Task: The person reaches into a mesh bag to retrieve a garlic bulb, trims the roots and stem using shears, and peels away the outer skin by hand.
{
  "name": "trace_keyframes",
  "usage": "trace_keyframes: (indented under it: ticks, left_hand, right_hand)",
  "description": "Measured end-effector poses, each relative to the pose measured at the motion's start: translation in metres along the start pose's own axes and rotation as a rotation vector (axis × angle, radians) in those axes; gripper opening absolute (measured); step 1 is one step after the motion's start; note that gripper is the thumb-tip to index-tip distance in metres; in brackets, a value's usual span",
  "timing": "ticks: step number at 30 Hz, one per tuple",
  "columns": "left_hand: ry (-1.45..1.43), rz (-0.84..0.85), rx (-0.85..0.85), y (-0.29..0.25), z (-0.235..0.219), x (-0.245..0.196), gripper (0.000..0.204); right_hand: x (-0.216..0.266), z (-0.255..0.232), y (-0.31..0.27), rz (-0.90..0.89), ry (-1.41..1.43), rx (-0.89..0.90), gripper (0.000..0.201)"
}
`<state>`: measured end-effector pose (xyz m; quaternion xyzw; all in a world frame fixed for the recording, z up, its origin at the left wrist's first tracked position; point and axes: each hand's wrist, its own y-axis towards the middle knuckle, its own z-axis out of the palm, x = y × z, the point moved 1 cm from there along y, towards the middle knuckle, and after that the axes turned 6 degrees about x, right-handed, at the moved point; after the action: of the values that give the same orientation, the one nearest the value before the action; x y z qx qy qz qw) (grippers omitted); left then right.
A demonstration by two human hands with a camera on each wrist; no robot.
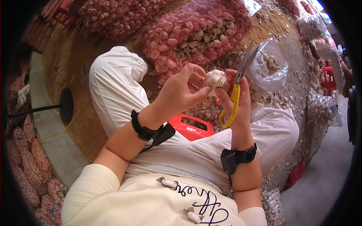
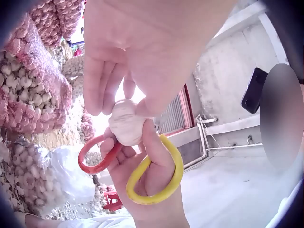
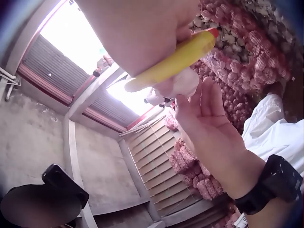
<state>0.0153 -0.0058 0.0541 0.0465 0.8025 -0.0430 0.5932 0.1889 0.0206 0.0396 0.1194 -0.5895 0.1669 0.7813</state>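
A whitish garlic bulb (image 1: 216,79) is held up between the two hands, in front of the body. My right hand (image 1: 241,103) pinches it with thumb and fingers. The same hand carries scissors (image 1: 235,101) with one yellow and one red handle, their blades pointing up and slightly parted. In the left wrist view the yellow handle loop (image 2: 178,173) hangs round the right thumb. My left hand (image 1: 183,86) is at the bulb's other side, its thumb touching the bulb. Its fingers are loosely bent close by, and look fairly straight in the right wrist view.
A torn red mesh sack (image 1: 162,49) full of garlic lies ahead. Right of it stands a clear plastic bag (image 1: 269,69) with trimmed bulbs. A red plastic stool (image 1: 192,128) sits between the knees. Husks litter the floor, and a round black base (image 1: 66,105) stands at left.
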Motion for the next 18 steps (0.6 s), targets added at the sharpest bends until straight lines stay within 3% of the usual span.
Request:
trace_keyframes:
  ticks: [8, 11, 15, 17, 18]
  left_hand:
    - [-0.329, -0.101, 0.107, 0.002, -0.001, 0.015, 0.019]
    - [-0.439, -0.039, 0.078, 0.005, -0.002, 0.025, 0.018]
    - [-0.351, -0.042, 0.036, 0.003, 0.0, 0.014, 0.018]
    - [-0.083, 0.067, -0.084, 0.001, 0.005, 0.007, 0.021]
    - [-0.083, 0.068, -0.083, 0.002, 0.006, 0.008, 0.021]
  right_hand:
    - [0.001, -0.003, 0.0, 0.017, -0.049, -0.009, 0.051]
    - [0.004, -0.003, 0.0, 0.062, -0.005, -0.017, 0.051]
    - [0.001, -0.003, 0.0, 0.03, 0.015, -0.04, 0.051]
    - [-0.003, -0.003, 0.0, -0.01, -0.006, -0.052, 0.051]
    - [-0.005, -0.002, -0.001, -0.049, -0.026, -0.061, 0.051]
